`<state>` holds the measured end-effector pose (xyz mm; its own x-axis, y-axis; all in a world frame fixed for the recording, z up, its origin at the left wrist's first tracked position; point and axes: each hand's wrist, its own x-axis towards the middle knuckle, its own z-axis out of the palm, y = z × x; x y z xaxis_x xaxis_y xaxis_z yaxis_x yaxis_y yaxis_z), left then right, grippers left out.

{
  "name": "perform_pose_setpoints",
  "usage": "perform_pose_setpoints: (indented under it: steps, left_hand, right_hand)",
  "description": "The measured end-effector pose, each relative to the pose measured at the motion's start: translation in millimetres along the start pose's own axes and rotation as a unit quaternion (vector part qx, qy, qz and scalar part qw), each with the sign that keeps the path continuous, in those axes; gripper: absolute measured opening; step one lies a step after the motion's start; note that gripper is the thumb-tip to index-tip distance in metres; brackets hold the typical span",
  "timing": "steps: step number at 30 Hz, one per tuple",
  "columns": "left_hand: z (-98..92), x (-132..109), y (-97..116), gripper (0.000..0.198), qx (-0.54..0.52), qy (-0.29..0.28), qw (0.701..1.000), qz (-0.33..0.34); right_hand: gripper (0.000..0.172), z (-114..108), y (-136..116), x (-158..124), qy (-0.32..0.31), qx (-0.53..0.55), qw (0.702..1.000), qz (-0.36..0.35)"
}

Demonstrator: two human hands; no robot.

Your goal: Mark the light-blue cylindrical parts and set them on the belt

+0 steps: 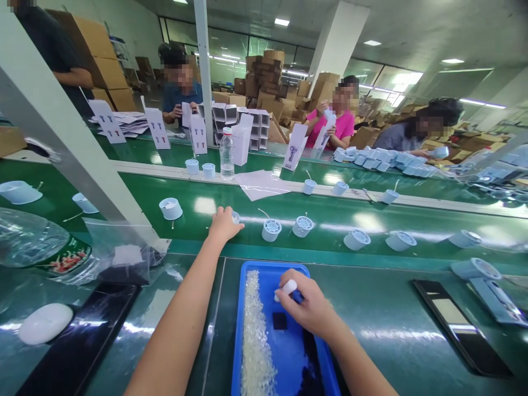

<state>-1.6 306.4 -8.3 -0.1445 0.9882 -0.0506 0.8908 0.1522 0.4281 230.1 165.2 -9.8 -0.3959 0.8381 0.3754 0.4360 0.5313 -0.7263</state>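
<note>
My left hand [224, 224] reaches forward onto the green conveyor belt [371, 242] and closes over a small pale blue round part [235, 217], mostly hidden under the fingers. My right hand [309, 307] hovers over a blue tray [289, 352] and pinches a small white piece [287, 287] between thumb and fingers. The tray holds a strip of clear granules [256, 335] and dark square pads [279, 320]. More pale blue round parts [271, 229] lie in a row on the belt to the right of my left hand.
A water bottle [226, 154], white cartons [241, 144] and leaflets stand on the far belt. Three people work across the line, another stands far left. A plastic bag [119, 256], clear bottle [37, 242], white mouse-like object [45, 323] and black panels [457, 324] lie near me.
</note>
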Motion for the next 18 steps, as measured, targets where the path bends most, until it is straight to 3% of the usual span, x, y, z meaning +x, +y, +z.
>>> perform_pose_setpoints:
  steps: [1,5,7,18]
  left_hand:
    - [-1.1,0.0,0.8,0.057,-0.011,-0.002,1.000,0.000]
    - [-9.3,-0.5,7.1,0.054,-0.099,0.009,0.995,-0.010]
    - [-14.1,-1.8,11.7,0.054,-0.149,0.021,0.989,-0.010]
    - [-38.4,-23.8,39.0,0.055,-0.325,0.059,0.944,-0.001]
  right_hand:
    - [0.012,-2.3,1.4,0.0,0.022,-0.013,1.000,-0.004]
    - [0.019,-12.3,14.0,2.4,0.207,-0.035,0.977,0.043]
    - [0.022,-16.2,19.3,3.4,0.247,-0.035,0.966,0.066]
    - [0.022,-12.7,16.5,5.2,0.198,-0.024,0.975,0.096]
